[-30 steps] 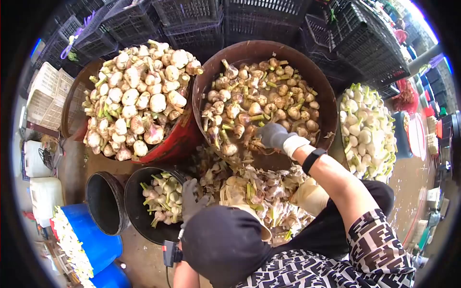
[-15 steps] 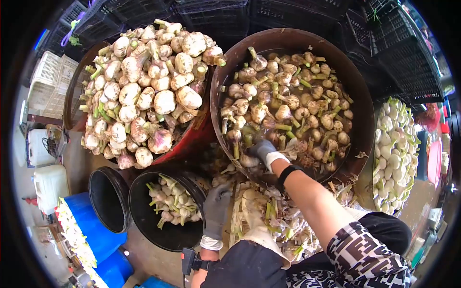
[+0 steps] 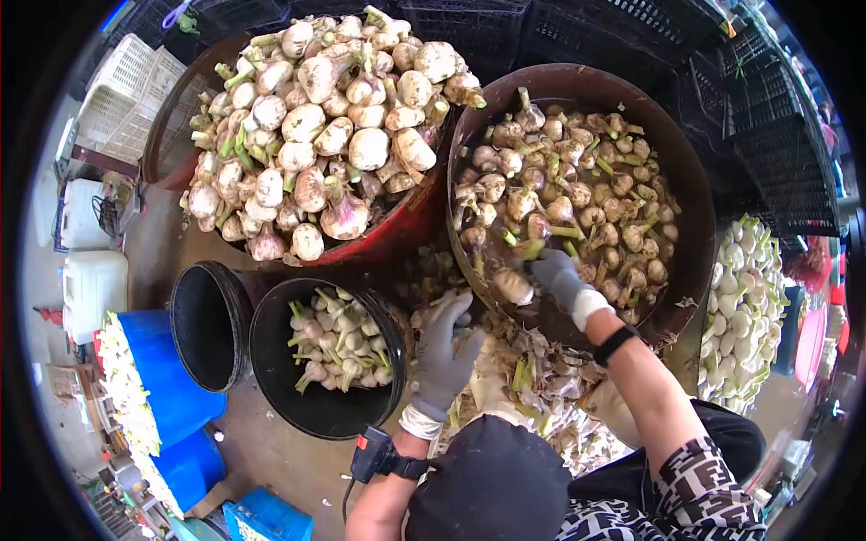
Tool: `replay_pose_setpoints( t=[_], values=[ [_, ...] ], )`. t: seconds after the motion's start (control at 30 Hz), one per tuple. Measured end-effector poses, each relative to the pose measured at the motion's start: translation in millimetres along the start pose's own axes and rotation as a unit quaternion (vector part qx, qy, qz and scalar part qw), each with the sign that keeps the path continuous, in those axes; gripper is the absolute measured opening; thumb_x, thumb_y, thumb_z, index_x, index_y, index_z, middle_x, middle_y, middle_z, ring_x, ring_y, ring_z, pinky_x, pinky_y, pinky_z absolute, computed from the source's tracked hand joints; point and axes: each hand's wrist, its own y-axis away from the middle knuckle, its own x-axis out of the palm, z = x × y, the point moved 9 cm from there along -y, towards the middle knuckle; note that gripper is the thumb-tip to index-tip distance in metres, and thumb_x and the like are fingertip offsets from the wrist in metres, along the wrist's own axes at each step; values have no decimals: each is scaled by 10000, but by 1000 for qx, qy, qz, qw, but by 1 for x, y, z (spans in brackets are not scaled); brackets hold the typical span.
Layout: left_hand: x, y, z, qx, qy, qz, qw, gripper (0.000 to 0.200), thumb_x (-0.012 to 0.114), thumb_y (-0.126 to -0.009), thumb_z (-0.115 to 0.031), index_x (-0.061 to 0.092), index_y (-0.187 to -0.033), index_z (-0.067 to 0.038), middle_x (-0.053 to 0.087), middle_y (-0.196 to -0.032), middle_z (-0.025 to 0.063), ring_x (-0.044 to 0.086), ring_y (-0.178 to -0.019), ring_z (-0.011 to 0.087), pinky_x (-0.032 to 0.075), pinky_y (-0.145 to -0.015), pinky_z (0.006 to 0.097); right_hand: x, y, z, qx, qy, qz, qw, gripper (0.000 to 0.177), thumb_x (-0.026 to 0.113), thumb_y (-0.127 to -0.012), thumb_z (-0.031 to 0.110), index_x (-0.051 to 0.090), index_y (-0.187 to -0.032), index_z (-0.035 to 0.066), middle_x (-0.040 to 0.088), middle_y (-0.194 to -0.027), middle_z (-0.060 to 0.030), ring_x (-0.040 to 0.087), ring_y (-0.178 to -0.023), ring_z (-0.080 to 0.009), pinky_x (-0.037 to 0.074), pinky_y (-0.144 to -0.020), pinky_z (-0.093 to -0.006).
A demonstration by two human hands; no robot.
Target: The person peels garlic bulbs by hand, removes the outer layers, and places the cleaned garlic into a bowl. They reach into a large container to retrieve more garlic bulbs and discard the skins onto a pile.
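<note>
My right hand, in a grey glove, reaches into the big round tub of murky water and garlic. Its fingers are closed on a garlic bulb at the tub's near side; the bulb is slightly blurred. My left hand, also gloved, is between the black bucket and the pile of peelings. Its fingers are spread, with nothing visible in them. Trimmed pale garlic lies inside the bucket.
A red tub heaped with garlic stands at the back left. An empty black bucket and blue containers are at the left. More garlic lies at the right. Black crates are stacked behind.
The view has shifted. My left hand has turned and spread its fingers. My right hand has risen from among the garlic at the tub's near side, with a bulb now showing beside its fingers.
</note>
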Motion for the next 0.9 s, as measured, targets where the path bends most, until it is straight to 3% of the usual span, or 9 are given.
replay_pose_setpoints(
  t=[0.1, 0.2, 0.37, 0.47, 0.57, 0.6, 0.7, 0.83, 0.9],
  values=[
    [3, -18, -51, 123, -78, 7, 989, 605, 682, -720, -188, 408, -1223, 8, 440, -1204, 161, 466, -1073, 274, 385, -904, 340, -36, 55, 14, 29, -446, -21, 895, 292, 649, -778, 295, 631, -872, 19, 567, -634, 1, 513, -540, -94, 393, -483, -246],
    [20, -29, -76, 195, -123, 38, 972, 770, 731, -670, -260, 332, -1272, 9, 383, -1250, 183, 406, -1130, 314, 338, -953, 362, -93, 125, 88, -216, -291, -118, 925, 152, 502, -875, 128, 617, -831, 38, 479, -592, 3, 414, -548, -73, 352, -492, -221],
    [36, -18, -54, 199, -85, 64, 974, 895, 766, -611, -314, 287, -1294, 9, 375, -1259, 194, 378, -1171, 339, 324, -982, 354, -68, 154, 94, -146, -281, -62, 946, 173, 530, -858, 99, 532, -713, 5, 469, -609, -3, 390, -519, -65, 352, -478, -221],
    [32, -10, -37, 146, -40, 73, 986, 851, 770, -625, -284, 320, -1281, 16, 406, -1240, 197, 411, -1156, 313, 335, -973, 350, -37, 157, 69, 28, -550, 21, 834, 98, 556, -829, 68, 565, -753, 7, 532, -664, 21, 462, -566, -53, 393, -514, -208],
    [25, -8, -29, 86, 9, 76, 993, 703, 721, -705, -260, 377, -1247, 23, 477, -1194, 173, 495, -1074, 258, 383, -931, 327, -48, 163, 79, -107, -393, -7, 913, 63, 564, -820, 60, 589, -829, 3, 567, -704, 14, 487, -594, -52, 412, -548, -213],
    [26, -10, -10, -6, 156, 100, 983, 636, 678, -751, -273, 391, -1235, 24, 504, -1168, 155, 521, -1033, 239, 405, -904, 312, -39, 164, 65, -22, -428, 17, 903, 89, 573, -814, 55, 608, -878, 4, 596, -750, 5, 514, -623, -60, 428, -573, -223],
    [62, -4, 21, -232, 601, 162, 747, 516, 452, -893, -417, 446, -1191, 5, 553, -1109, 118, 567, -967, 188, 476, -816, 301, -41, 171, 70, -21, -487, -36, 872, 115, 585, -805, 44, 619, -910, 11, 613, -783, -4, 540, -666, -68, 444, -602, -218],
    [59, -3, -5, -242, 574, 196, 757, 545, 421, -890, -453, 457, -1176, 10, 551, -1114, 116, 560, -981, 192, 482, -820, 338, -60, 182, 90, -108, -445, -86, 885, 208, 608, -792, 35, 611, -996, -3, 612, -921, -6, 551, -853, -102, 430, -782, -229],
    [37, -19, -4, -21, 173, 111, 978, 516, 468, -879, -426, 480, -1160, 6, 568, -1062, 86, 579, -899, 160, 508, -714, 287, -55, 184, 92, -85, -463, -62, 880, 298, 622, -791, 60, 572, -1079, 3, 604, -956, -14, 544, -871, -94, 414, -814, -226]
  ],
)
